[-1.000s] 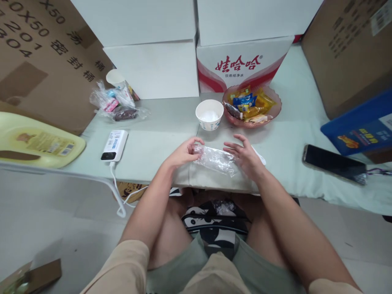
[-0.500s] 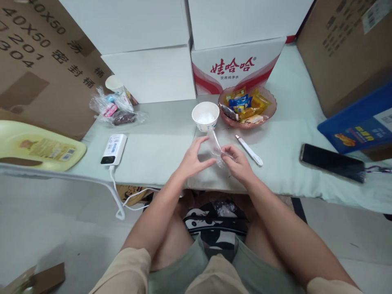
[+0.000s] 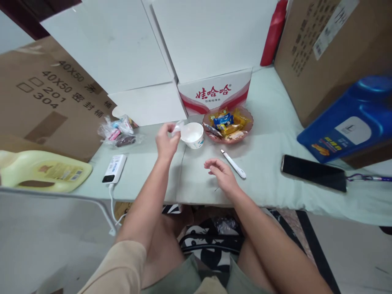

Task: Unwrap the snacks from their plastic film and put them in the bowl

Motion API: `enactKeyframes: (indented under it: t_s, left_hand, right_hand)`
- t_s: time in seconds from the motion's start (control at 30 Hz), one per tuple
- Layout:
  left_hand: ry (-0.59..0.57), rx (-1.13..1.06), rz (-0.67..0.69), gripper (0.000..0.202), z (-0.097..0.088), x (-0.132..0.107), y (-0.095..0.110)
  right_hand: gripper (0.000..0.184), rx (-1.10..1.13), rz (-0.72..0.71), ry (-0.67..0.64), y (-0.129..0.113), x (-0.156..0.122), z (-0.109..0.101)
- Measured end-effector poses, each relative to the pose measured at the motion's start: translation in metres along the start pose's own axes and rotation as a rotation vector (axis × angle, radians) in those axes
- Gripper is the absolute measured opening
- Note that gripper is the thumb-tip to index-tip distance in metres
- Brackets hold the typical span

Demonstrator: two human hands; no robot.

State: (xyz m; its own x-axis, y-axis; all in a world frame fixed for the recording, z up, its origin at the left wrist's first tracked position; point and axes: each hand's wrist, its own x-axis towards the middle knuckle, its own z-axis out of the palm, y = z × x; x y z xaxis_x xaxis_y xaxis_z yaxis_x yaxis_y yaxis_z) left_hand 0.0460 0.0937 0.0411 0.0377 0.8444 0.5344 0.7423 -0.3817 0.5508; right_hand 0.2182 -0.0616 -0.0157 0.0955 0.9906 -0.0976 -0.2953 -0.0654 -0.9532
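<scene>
My left hand (image 3: 167, 141) is raised at the left side of a white paper cup (image 3: 196, 141), its fingers closed on a crumpled clear plastic wrapper (image 3: 180, 128). The wrapper hangs at the cup's rim; whether they touch I cannot tell. My right hand (image 3: 223, 173) hovers over the near part of the table, fingers loosely curled, with nothing visible in them. To its right lies a slim white tool (image 3: 234, 164) with a narrow metallic tip. Behind it, a pink glass bowl (image 3: 225, 140) holds several wrapped snacks.
A white power bank (image 3: 115, 169) with a cable, plastic-wrapped items (image 3: 122, 132) and a yellow jug (image 3: 61, 171) are at left. At right lie a black phone (image 3: 314, 173) and a blue container (image 3: 349, 122). White boxes (image 3: 214, 96) and cartons (image 3: 58, 98) stand behind.
My hands have parted. The left has moved up and left with the wrapper to the cup's side; the right has let go of it and stays lower. The view has shifted.
</scene>
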Motion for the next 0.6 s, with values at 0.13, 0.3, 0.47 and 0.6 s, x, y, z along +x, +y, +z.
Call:
enactKeyframes:
  t_s: [0.13,0.3,0.47,0.6]
  left_hand:
    - [-0.465,0.501,0.066,0.029,0.039,0.039,0.033]
    - [-0.959,0.627,0.005,0.021,0.072,0.056,0.041]
    - [-1.104,0.629,0.0,0.024,0.08,0.063,0.04]
    - [-1.055,0.64,0.052,0.031,0.087,0.059,0.037]
  right_hand:
    - [0.024,0.013,0.03,0.016,-0.001,0.003,-0.001]
    - [0.022,-0.008,0.075,0.061,-0.001,0.009,-0.006]
    - [0.021,-0.005,0.084,0.045,-0.004,0.009,-0.009]
    - [0.021,0.003,0.106,0.026,-0.003,0.006,-0.006]
